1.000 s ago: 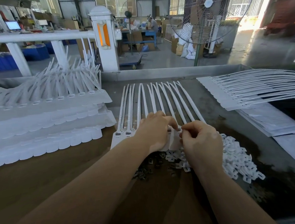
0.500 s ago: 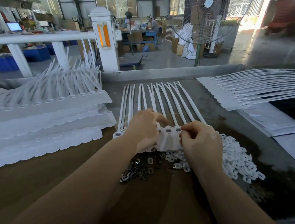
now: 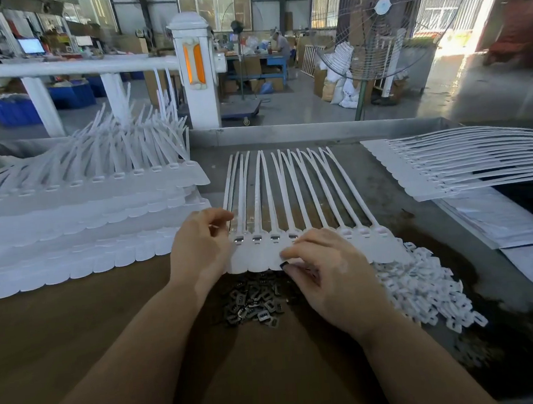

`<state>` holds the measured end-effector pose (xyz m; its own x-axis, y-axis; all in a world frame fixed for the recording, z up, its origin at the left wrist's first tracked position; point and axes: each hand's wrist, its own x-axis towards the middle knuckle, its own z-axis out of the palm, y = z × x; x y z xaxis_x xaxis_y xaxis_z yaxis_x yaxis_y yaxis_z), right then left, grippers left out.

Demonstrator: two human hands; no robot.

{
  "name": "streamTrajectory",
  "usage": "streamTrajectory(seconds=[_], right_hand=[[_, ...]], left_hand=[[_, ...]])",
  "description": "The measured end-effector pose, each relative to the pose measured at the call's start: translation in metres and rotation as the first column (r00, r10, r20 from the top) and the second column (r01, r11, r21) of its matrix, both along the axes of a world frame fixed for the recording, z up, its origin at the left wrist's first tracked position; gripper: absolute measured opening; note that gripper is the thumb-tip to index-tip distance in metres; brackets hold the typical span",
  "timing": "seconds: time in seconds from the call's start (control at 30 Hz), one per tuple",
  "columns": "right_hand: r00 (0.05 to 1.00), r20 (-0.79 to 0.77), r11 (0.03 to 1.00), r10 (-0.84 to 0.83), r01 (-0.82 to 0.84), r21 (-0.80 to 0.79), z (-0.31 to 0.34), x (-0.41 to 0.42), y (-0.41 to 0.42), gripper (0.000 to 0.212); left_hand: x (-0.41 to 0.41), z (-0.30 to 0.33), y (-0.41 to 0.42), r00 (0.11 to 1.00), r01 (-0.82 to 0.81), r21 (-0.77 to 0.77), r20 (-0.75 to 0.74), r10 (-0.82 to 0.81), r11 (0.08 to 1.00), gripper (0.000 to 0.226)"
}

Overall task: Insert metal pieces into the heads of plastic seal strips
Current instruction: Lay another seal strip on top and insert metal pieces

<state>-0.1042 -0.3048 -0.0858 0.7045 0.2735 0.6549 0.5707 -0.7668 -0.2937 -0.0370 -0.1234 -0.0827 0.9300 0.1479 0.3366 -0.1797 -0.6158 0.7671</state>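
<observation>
Both hands [image 3: 198, 249] have slid apart, baring four loaded heads on the strip row [image 3: 308, 249];
left steadies the edge, fingers curled — right [image 3: 326, 270] pinches the next metal piece [image 3: 285, 265].

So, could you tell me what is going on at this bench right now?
A person is fitting metal pieces into a joined row of white seal strips on the table. The left hand steadies the row's left end, while the right hand pinches a dark metal piece over the heads. Four heads on the left already show metal inserts; three on the right look unfilled. Loose metal pieces lie in front.
</observation>
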Motion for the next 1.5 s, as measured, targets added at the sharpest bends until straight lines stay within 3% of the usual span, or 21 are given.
streamTrajectory(seconds=[0.2,0.4,0.63,0.73,0.87,1.1,1.27,1.5], right_hand=[[0.999,-0.036,0.999,0.002,-0.004,-0.054,0.000,0.000,0.001,0.007],[0.998,-0.055,0.999,0.008,-0.010,-0.036,0.000,0.000,0.001,0.003],[0.999,-0.024,0.993,-0.044,0.046,0.111,0.001,-0.001,-0.001,0.005],[0.997,-0.013,0.996,-0.075,0.076,0.056,0.000,0.000,0.000,0.010],[0.984,-0.128,0.990,-0.125,0.115,-0.085,-0.004,0.001,0.001,0.025],[0.990,-0.128,0.993,-0.050,0.036,-0.110,0.000,0.000,0.001,0.012],[0.997,-0.070,0.999,-0.018,0.015,-0.043,0.001,-0.002,0.002,0.003],[0.992,-0.046,0.980,-0.121,0.127,0.151,0.001,-0.002,0.001,0.007]], left_hand=[[-0.002,-0.009,0.001,1.000,-0.013,0.023,-0.023,0.014,1.000,0.010],[-0.003,-0.011,0.001,0.997,0.042,0.105,-0.064,-0.035,0.994,0.018],[-0.004,-0.011,0.003,0.997,0.050,0.102,-0.061,-0.044,0.994,0.022],[-0.004,-0.011,0.003,0.997,0.052,0.104,-0.057,-0.047,0.993,0.022],[-0.004,-0.012,0.003,0.997,0.055,0.103,-0.060,-0.049,0.993,0.021],[-0.004,-0.013,0.002,0.997,0.058,0.092,-0.052,-0.053,0.994,0.019],[-0.004,-0.013,0.002,0.997,0.056,0.091,-0.052,-0.052,0.994,0.019],[-0.004,-0.012,0.003,0.997,0.063,0.086,-0.052,-0.058,0.994,0.019]])
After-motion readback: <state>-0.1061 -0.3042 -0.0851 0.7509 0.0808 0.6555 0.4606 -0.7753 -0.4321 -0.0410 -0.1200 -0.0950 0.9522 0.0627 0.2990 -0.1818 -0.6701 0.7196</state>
